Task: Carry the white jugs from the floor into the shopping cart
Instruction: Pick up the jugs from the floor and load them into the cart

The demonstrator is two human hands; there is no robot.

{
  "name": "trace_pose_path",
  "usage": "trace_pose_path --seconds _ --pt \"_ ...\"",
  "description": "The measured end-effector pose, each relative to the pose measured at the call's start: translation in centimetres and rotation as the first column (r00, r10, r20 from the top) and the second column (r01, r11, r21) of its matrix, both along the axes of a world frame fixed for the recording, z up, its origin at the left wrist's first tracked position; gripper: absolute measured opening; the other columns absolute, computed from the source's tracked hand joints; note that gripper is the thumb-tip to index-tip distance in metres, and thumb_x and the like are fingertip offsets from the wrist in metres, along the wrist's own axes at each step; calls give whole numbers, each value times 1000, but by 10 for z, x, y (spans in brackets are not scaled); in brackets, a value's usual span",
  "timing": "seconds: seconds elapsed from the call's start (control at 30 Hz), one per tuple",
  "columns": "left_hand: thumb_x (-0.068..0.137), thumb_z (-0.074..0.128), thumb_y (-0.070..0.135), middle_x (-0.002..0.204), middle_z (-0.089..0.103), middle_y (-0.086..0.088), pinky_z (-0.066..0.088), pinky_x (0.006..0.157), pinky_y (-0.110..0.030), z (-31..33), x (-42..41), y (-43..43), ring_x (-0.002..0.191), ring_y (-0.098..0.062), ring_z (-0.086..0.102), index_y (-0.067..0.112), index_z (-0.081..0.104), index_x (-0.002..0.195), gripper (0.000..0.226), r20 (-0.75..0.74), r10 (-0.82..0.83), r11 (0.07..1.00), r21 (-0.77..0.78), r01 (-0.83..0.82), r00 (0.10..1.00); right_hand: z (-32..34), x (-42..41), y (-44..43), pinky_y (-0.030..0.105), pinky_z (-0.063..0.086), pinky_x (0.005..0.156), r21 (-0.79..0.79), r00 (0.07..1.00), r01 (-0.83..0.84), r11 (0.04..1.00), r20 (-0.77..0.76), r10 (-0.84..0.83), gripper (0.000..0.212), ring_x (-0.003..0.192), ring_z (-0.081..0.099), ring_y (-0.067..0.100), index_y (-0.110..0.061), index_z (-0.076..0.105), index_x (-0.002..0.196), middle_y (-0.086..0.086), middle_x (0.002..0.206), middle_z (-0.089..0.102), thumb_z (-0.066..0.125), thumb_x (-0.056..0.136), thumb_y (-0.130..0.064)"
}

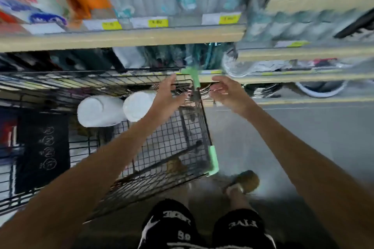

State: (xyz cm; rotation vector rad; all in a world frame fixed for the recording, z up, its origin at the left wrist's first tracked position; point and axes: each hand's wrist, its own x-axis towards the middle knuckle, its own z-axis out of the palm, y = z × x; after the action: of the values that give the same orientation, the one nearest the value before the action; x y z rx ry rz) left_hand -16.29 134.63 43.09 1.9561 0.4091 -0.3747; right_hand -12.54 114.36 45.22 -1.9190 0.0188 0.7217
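left fingers (170, 82): straight and spread wide, nothing in them, reaching over the far corner of the cart at frame centre
right fingers (217, 88): relaxed and loosely bent, also holding nothing, just right of that same corner
hands: left hand (169, 97) is over the basket, right hand (229, 93) is outside the rim, and neither touches the wire as far as I can tell
jugs: one round white plastic jug (100, 111) lies on its side in the basket at centre left. The second white jug (138, 105) is right beside it, just left of the left wrist
cart: black wire shopping cart (204, 127) runs from lower left up to centre, with mint-green plastic corner bumpers (213, 160)
floor: smooth grey floor (283, 137) on the right, and I can't see any jug on it, though the frame is pretty blurry
around: light wooden store shelves (121, 38) across the top, brown slipper (245, 182) right near the cart's near corner
where it's at: my guess is two are in, and any others are out of view
tip for the next one: bend at the knees, get fingers properly round the handle, and lower it in next to these two instead of dropping it. Also keep that foot clear of the cart
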Motion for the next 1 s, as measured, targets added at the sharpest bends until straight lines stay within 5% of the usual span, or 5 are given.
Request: trace_pose_path --seconds 0.17,0.43,0.6,0.73,1.0 --pt "91 60 15 144 39 7 44 78 -7 55 24 -138 122 -9 45 19 34 142 57 121 -190 981 -25 194 974 43 -13 -138 4 41 53 60 978 205 977 10 -206 36 61 60 -8 2 50 123 9 84 56 59 88 7" --pt "91 59 11 139 46 4 43 98 -27 96 34 -364 116 -10 51 16 42 136 49 223 -433 896 4 444 873 64 -56 -358 7 44 64 4 904 413 911 125 -410 33 59 57 -10 9 53 120 9 81 56 59 88 5" --pt "91 58 9 138 48 -3 43 77 -7 108 24 -507 116 -18 54 10 44 133 44 196 -548 827 -18 562 813 79 -93 -484 28 51 83 -24 811 573 819 161 -562 28 83 59 16 -7 58 117 8 94 61 62 90 -11" --pt "92 56 5 140 45 -6 42 76 -9 111 9 -593 108 -12 51 5 41 136 46 176 -670 729 -32 684 722 88 -121 -560 7 42 54 18 693 712 702 144 -707 26 73 58 13 -7 55 120 19 104 64 54 94 -12" --pt "91 57 6 142 44 -8 42 85 -20 91 3 -750 112 -18 54 5 41 137 49 130 -871 479 5 878 474 81 -169 -690 25 46 69 71 432 895 440 101 -896 30 81 63 15 -14 52 124 5 103 66 50 94 -17"
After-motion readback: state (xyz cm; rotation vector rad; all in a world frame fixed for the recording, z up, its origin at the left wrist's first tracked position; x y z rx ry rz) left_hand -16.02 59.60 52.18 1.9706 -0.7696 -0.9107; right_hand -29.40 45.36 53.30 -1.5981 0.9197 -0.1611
